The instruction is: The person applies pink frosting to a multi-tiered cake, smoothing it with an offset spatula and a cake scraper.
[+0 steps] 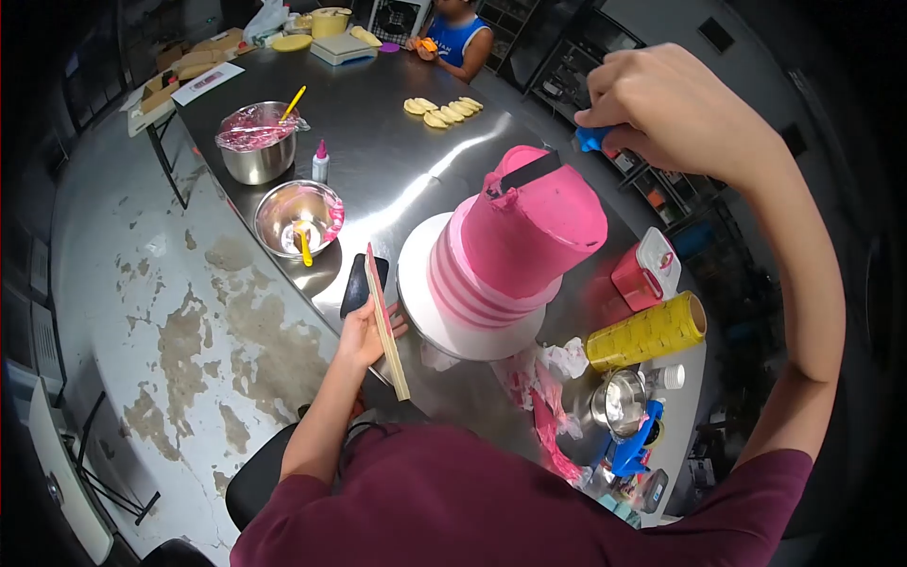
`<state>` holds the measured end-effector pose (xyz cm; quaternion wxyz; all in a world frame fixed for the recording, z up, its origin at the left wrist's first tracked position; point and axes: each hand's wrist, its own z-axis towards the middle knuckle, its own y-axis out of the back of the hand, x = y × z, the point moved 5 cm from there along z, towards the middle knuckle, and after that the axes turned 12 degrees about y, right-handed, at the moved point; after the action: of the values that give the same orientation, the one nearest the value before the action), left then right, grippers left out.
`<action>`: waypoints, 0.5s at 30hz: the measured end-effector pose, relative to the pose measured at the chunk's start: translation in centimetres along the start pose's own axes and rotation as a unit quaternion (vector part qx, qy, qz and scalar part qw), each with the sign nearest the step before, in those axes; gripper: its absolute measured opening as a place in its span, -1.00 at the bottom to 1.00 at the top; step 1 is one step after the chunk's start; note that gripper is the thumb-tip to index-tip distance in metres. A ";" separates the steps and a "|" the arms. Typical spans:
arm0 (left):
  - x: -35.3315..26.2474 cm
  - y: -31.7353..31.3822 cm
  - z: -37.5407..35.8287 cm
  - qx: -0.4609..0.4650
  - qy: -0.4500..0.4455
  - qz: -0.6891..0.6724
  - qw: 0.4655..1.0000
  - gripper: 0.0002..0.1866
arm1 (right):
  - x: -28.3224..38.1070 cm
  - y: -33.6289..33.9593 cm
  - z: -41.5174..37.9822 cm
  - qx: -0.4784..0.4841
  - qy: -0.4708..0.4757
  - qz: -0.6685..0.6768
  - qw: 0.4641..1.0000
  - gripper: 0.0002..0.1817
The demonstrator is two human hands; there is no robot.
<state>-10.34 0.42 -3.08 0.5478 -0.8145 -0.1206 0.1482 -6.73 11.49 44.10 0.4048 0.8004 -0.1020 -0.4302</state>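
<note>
The head camera looks down on a pink cake (529,236) standing on a white turntable (444,312) at the near end of a steel table (397,161). The right hand (671,109) is raised above and beyond the cake, fingers curled tight around the blue handle of a spatula (529,173), whose dark blade lies across the cake's top edge. The left hand (364,331) is low at the table's near edge, just left of the turntable, pinching a flat wooden scraper (385,317) that stands on edge, tilted. A black phone (357,283) lies just behind that hand.

Further back sit a steel bowl (298,217) with pink icing and a yellow tool, and a deeper pot (257,142) covered in film, a small bottle (321,163) between them. To the right of the cake lie a yellow roll (647,331), a pink container (642,274) and crumpled, pink-stained tissues (557,364). At the far end another person (458,38) in blue works near a row of pale pieces (442,109)
</note>
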 end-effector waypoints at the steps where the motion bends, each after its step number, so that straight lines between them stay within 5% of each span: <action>1: 0.1 0.3 0.4 0.019 0.004 -0.008 1.000 -0.69 | 1.5 1.5 1.1 -0.029 0.021 -0.031 0.999 -0.77; 2: 0.2 0.6 0.7 0.038 0.006 -0.017 0.999 -0.59 | 1.8 1.6 1.7 -0.013 0.025 -0.040 0.999 -0.77; 4: 0.6 0.1 0.6 0.044 0.015 -0.020 0.999 -0.79 | 1.9 1.8 2.6 0.015 0.034 -0.063 0.997 -0.78; 8: 1.2 0.3 1.2 0.127 0.037 -0.009 0.991 -0.81 | 1.7 1.7 3.5 0.049 0.051 -0.049 0.996 -0.77; 15: 1.9 0.2 1.1 0.092 0.031 -0.027 0.995 -0.82 | 1.1 1.2 4.3 0.011 0.048 -0.106 0.993 -0.78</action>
<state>-8.93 1.98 -3.82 0.6275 -0.7615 -0.1110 0.1183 -9.13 7.72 43.05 0.3523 0.8307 -0.0018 -0.4310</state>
